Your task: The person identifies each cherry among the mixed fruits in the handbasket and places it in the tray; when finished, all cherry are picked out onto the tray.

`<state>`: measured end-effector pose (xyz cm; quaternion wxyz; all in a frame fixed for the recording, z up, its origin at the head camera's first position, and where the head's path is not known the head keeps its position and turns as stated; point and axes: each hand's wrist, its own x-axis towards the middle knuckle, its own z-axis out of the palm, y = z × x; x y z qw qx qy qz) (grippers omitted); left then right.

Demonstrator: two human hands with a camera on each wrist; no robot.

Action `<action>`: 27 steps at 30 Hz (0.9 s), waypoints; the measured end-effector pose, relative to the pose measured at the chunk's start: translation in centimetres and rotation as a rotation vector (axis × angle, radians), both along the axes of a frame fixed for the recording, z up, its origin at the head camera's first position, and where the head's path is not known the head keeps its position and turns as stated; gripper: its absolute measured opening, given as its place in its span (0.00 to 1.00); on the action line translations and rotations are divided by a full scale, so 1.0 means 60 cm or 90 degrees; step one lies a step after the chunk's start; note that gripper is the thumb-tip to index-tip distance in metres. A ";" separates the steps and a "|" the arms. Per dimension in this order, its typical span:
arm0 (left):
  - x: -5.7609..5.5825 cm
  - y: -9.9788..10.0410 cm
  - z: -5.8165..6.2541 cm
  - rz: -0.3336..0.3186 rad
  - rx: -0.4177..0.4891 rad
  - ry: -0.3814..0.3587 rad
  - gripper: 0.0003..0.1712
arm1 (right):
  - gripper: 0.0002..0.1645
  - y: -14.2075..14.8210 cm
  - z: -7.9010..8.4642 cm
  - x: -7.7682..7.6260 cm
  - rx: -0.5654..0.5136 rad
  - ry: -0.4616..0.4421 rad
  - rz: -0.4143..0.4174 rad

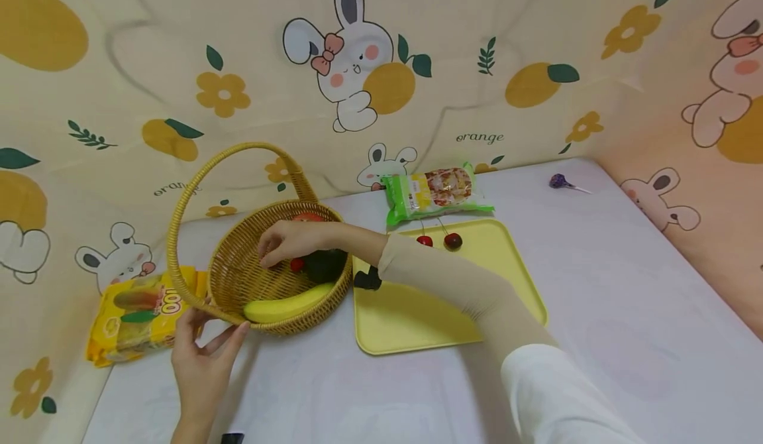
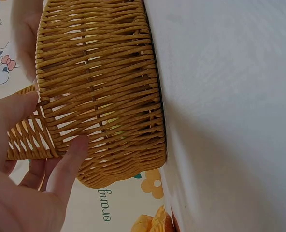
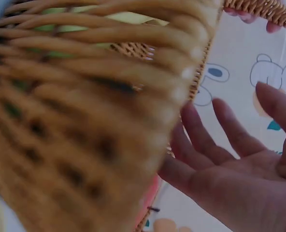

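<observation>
A round wicker basket (image 1: 229, 262) with a tall arched handle stands on the white table. My left hand (image 1: 204, 361) grips the near base of its handle; in the left wrist view, thumb and fingers lie on either side of the wickerwork. Over the inside of the basket hovers my right hand (image 1: 289, 240). Its fingers (image 3: 201, 137) are loosely bent beside the rim in the right wrist view, with nothing seen between them. Inside lie a banana (image 1: 289, 307), a dark green rounded item (image 1: 324, 266), a small red cherry (image 1: 297, 265) and a reddish item (image 1: 308, 217), partly hidden by my right hand.
Right of the basket lies a yellow tray (image 1: 411, 321), partly under my right forearm, with two cherries (image 1: 453, 241) near its back edge. Behind it is a green food packet (image 1: 441, 192). A yellow packet (image 1: 140, 315) sits left of the basket; a lollipop (image 1: 559, 181) lies far right.
</observation>
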<state>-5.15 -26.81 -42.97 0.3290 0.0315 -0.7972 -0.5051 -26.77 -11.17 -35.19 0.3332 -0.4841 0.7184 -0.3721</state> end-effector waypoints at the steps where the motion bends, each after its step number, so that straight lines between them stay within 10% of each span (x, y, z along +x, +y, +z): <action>1: 0.001 0.000 0.000 -0.001 0.000 0.001 0.41 | 0.17 -0.006 0.001 0.001 0.006 -0.017 0.009; 10: 0.001 0.000 0.000 -0.004 0.008 0.002 0.41 | 0.19 -0.043 0.011 -0.002 0.056 -0.123 0.023; 27: 0.001 -0.001 -0.001 -0.021 0.011 0.040 0.42 | 0.16 -0.058 0.047 0.000 0.186 -0.007 0.014</action>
